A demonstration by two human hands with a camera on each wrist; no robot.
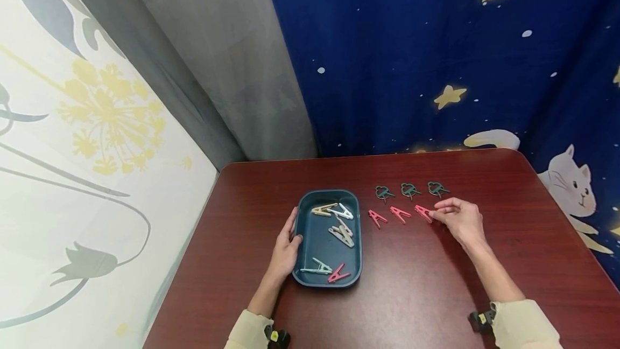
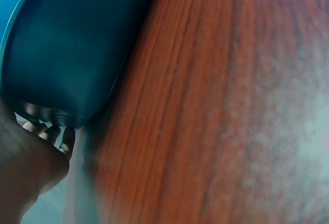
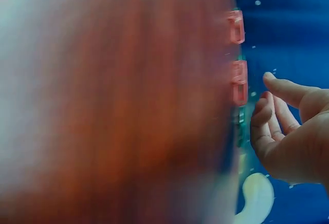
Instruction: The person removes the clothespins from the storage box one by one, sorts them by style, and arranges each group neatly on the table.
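Observation:
My left hand (image 1: 284,249) holds the left side of a dark blue-green tray (image 1: 298,268), its thumb by the rim; in the left wrist view the fingers (image 2: 67,141) meet the tray's edge. Inside the tray lie several clothespins: a tan one (image 1: 322,210), a white one (image 1: 345,211), beige ones (image 1: 342,236), a mint one (image 1: 319,270) and a pink one (image 1: 338,274). Beside the rightmost pink clothespin (image 1: 422,211) of a row of three is my right hand (image 1: 460,222). The right wrist view shows its thumb and fingers apart with nothing between them.
Two more pink clothespins (image 1: 373,214) lie left of that one. Behind them sits a row of three dark green shaped clips (image 1: 409,190). The reddish-brown table (image 1: 397,295) ends at a blue star-patterned curtain (image 1: 387,69), with a grey curtain (image 1: 232,58) to the left.

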